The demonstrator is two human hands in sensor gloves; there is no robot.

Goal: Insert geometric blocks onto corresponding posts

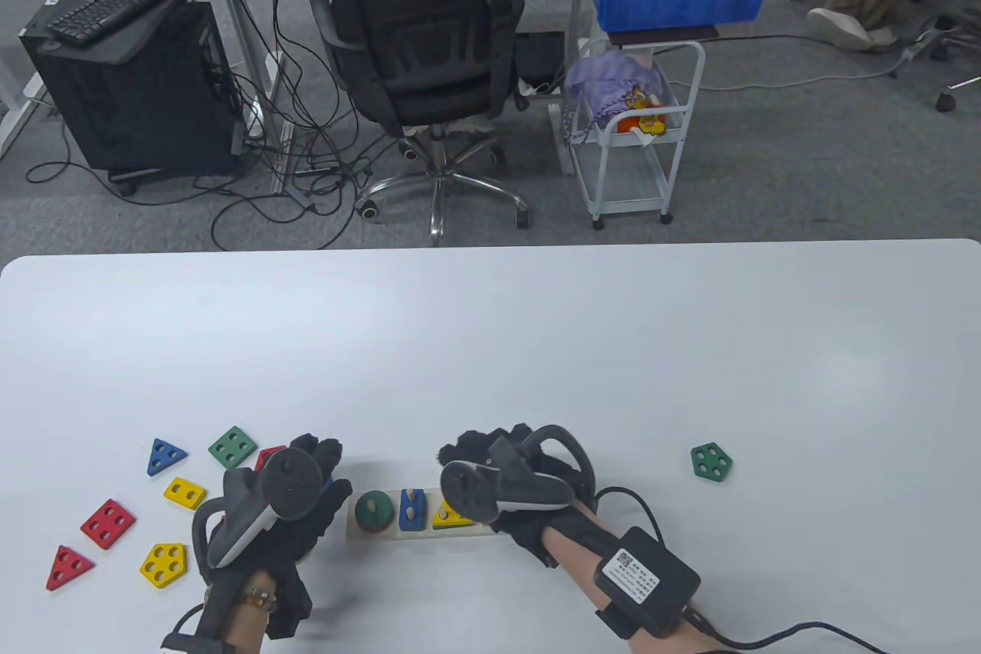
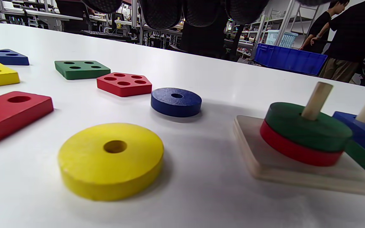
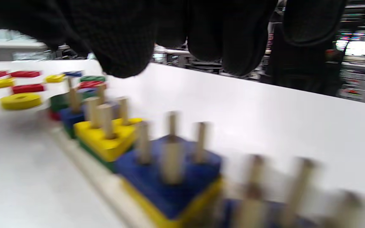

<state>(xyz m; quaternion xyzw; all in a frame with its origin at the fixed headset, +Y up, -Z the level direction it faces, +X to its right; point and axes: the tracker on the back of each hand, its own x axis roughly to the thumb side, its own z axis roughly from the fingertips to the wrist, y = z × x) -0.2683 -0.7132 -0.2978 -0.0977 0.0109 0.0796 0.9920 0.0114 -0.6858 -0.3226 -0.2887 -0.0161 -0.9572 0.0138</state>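
The wooden peg board (image 1: 389,534) lies near the table's front edge. On it a green disc (image 2: 307,126) sits over a red disc on the single post, with a blue rectangle (image 1: 411,508) and a yellow triangle (image 1: 448,514) further right. My left hand (image 1: 318,466) hovers just left of the board and holds nothing. Below its fingertips (image 2: 201,12) lie a loose yellow disc (image 2: 111,160) and a blue disc (image 2: 176,102). My right hand (image 1: 490,455) hangs over the board's right part, fingers (image 3: 233,38) loose above the blue square (image 3: 169,180); that view is blurred.
Loose blocks lie left of the left hand: blue triangle (image 1: 165,456), green square (image 1: 232,447), red pentagon (image 2: 124,84), yellow rectangle (image 1: 185,493), red square (image 1: 108,523), red triangle (image 1: 69,567), yellow pentagon (image 1: 163,564). A green pentagon (image 1: 711,461) lies alone at the right.
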